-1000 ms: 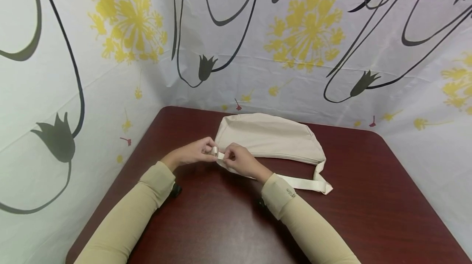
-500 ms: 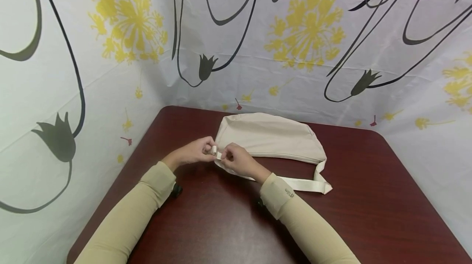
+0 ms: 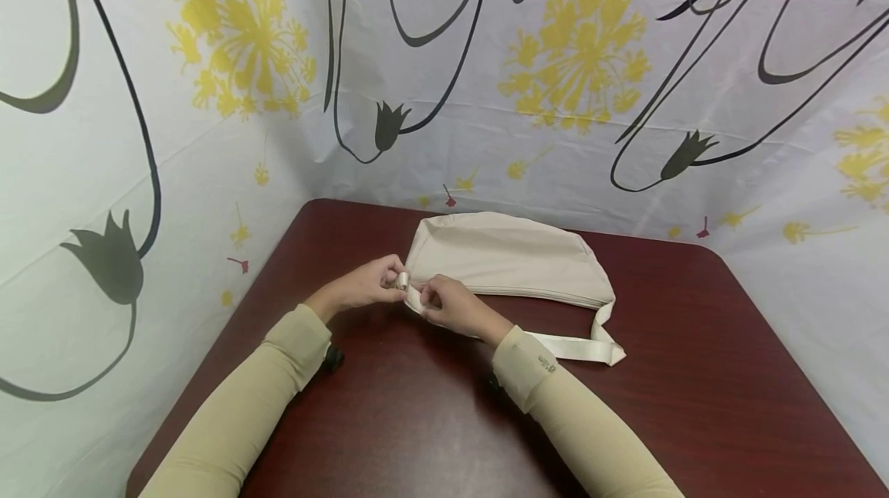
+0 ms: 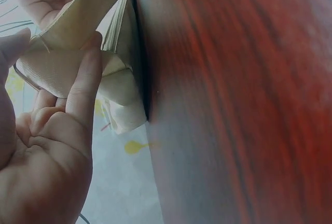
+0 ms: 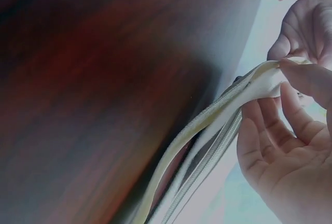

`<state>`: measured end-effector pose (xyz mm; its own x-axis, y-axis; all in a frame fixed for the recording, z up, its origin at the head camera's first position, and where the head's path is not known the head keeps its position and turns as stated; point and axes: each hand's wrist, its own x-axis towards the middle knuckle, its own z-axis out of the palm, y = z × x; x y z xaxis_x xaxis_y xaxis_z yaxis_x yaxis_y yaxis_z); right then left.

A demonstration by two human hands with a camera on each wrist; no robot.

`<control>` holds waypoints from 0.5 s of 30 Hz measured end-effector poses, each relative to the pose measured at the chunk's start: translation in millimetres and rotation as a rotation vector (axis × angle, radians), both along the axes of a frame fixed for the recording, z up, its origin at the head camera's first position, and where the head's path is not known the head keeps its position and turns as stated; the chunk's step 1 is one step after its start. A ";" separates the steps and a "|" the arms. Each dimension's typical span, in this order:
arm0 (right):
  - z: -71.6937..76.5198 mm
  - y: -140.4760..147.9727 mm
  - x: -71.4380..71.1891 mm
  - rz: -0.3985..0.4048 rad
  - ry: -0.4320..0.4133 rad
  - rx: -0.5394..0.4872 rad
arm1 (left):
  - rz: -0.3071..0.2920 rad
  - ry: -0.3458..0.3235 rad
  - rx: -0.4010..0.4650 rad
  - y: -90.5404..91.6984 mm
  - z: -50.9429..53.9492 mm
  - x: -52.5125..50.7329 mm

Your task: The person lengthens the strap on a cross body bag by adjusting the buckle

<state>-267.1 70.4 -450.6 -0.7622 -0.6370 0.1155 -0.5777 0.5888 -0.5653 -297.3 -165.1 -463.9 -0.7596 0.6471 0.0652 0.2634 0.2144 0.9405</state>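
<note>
Cream bag (image 3: 510, 255) on table (image 3: 403, 413), 12 to 1 o'clock; looks light, soft, unlikely fragile. Left hand (image 3: 364, 286) and right hand (image 3: 451, 303), fingers curled, both pinch strap (image 3: 572, 347) at bag's 8 o'clock end; likely pliable, best gripped flat.

And we count two hands (image 3: 363, 284) (image 3: 458, 306), two beige sleeves (image 3: 243, 398) (image 3: 583, 413), one cream bag (image 3: 510, 255), one reddish-brown table (image 3: 410, 421) and three full tulip prints (image 3: 109, 262) (image 3: 390, 126) (image 3: 684, 157)!

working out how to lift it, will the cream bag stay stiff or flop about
The cream bag will probably sag rather than hold stiff, as its fabric looks soft and creased. Its strap seems likely to dangle and twist, since it folds sharply where it lies on the table.
</note>
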 end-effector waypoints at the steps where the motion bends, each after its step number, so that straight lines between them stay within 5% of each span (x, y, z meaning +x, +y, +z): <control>1: -0.4 -0.3 -0.2 0.000 0.007 -0.003 | -0.004 -0.004 0.005 -0.2 -0.1 -0.1; 15: -1.4 -4.5 -2.2 -0.030 -0.008 -0.061 | -0.003 -0.027 -0.001 -0.1 -2.2 -0.8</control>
<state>-269.2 65.9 -452.0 -0.7821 -0.6056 0.1469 -0.5554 0.5705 -0.6051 -298.1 -165.3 -466.1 -0.7589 0.6497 0.0439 0.2385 0.2145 0.9472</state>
